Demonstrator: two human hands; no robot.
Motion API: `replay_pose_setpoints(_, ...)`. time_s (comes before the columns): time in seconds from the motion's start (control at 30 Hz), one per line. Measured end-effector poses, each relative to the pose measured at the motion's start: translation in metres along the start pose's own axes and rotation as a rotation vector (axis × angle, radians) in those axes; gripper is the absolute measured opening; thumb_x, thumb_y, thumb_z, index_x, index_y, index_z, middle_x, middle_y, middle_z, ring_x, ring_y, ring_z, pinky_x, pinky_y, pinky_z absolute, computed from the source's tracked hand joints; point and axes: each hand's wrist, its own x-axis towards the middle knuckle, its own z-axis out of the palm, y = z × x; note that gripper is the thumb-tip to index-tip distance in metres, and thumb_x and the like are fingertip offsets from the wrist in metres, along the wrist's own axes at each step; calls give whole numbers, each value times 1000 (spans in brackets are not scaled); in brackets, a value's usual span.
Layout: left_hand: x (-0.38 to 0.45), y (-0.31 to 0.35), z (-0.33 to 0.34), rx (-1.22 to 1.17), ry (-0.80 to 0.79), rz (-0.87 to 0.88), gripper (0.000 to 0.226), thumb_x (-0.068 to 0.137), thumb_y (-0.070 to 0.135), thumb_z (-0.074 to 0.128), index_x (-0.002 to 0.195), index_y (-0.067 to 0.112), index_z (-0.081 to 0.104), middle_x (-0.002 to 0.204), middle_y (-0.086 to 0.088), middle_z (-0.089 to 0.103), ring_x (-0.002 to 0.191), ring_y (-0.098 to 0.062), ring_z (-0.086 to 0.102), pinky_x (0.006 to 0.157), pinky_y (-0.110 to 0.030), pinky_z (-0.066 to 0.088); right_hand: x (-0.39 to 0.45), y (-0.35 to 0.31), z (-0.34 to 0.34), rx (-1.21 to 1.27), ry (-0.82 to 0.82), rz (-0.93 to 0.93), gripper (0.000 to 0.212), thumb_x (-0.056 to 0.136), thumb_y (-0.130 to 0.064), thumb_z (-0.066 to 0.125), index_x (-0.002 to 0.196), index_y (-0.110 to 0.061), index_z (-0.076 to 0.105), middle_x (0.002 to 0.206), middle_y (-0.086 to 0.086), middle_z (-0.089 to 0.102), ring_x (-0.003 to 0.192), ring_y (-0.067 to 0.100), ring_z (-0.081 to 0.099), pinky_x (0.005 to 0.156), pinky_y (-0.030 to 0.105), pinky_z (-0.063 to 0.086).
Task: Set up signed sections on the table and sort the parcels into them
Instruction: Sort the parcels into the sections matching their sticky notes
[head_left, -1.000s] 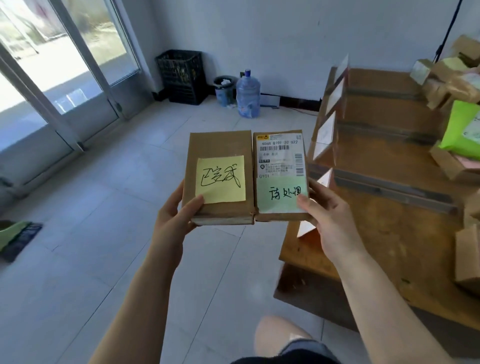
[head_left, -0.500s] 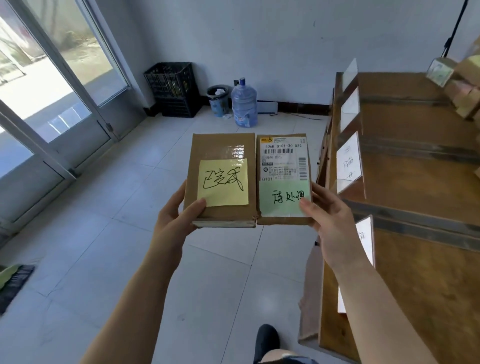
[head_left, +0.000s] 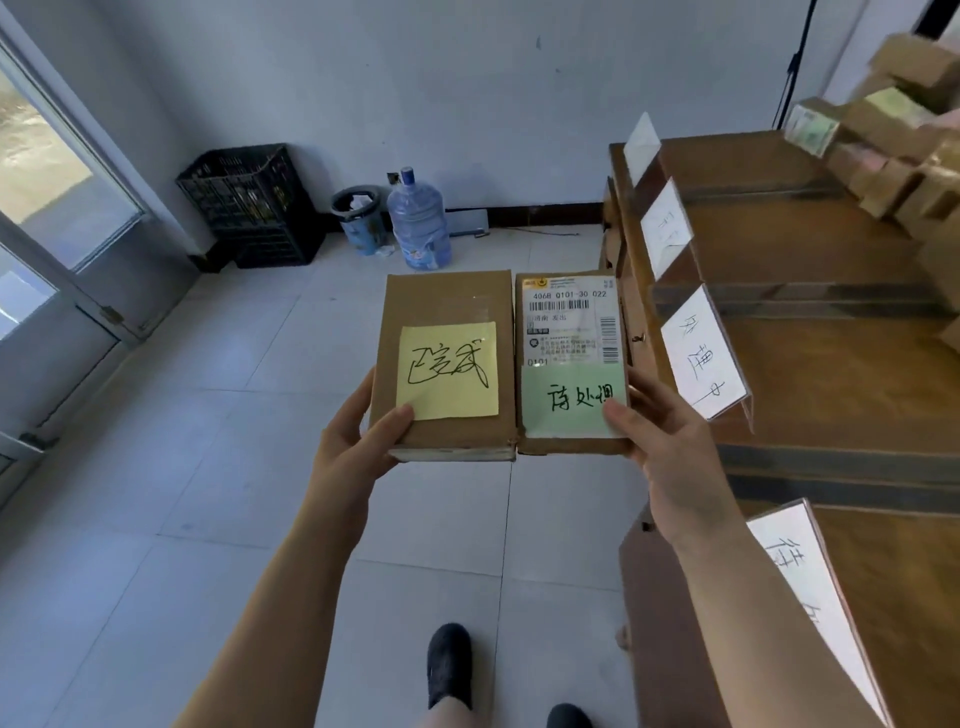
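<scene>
Two parcels side by side and touching, left parcel in the left hand, right parcel in the right hand, table to the right, signs along its left edge, crate, bin and bottle behind by the wall

Two brown parcels side by side, touching — left parcel yellow-noted, right parcel green-noted — beside the signed table.

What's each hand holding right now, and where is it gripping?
Left hand holds the yellow-note parcel at its lower left corner; right hand holds the green-note parcel at its lower right corner.
</scene>
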Motion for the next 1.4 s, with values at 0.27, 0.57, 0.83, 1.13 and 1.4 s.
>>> replay_pose_setpoints(0.27, 111, 13, -40, 23, -197, -23, 74, 56, 48, 65, 127, 33, 55, 112, 12, 68, 93, -2, 65, 66, -17, 53, 52, 7, 64, -24, 197, -73, 28, 86, -16, 63, 108, -32, 60, 98, -9, 72, 92, 9, 70, 69, 20, 56)
replay_pose_setpoints(0.57, 222, 20, -61, 10, -375, -82, 71, 52, 51, 65, 121, 37, 58, 107, 14, 68, 89, -1, 65, 65, -17, 53, 114, 4, 114, -47, 351, -126, 26, 86, -16, 63, 104, -33, 62, 94, -11, 73, 91, 7, 69, 66, 17, 54)
replay_pose_setpoints(0.83, 300, 20, -37, -5, -410, -86, 60, 51, 49, 65, 110, 44, 60, 99, 20, 69, 84, 3, 65, 68, -20, 51, 183, -2, 113, -29, 433, -164, 27, 86, -8, 63, 100, -32, 64, 93, -7, 73, 91, 12, 70, 70, 20, 55)
replay_pose_setpoints(1.13, 414, 36, 43, 11, -427, -35, 76, 49, 48, 67, 124, 35, 57, 97, 20, 69, 78, 4, 65, 61, -16, 52, 299, -33, 71, 26, 521, -158, 24, 87, -8, 62, 99, -29, 61, 94, -4, 73, 95, 18, 69, 73, 27, 58)
replay_pose_setpoints(1.4, 488, 42, 131, 18, -525, -17, 61, 70, 31, 67, 129, 25, 55, 103, 13, 67, 77, 4, 65, 58, -15, 52, 363, -69, 21, 20, 644, -206, 25, 86, -10, 63, 97, -32, 59, 96, -4, 71, 92, 13, 68, 73, 28, 58)
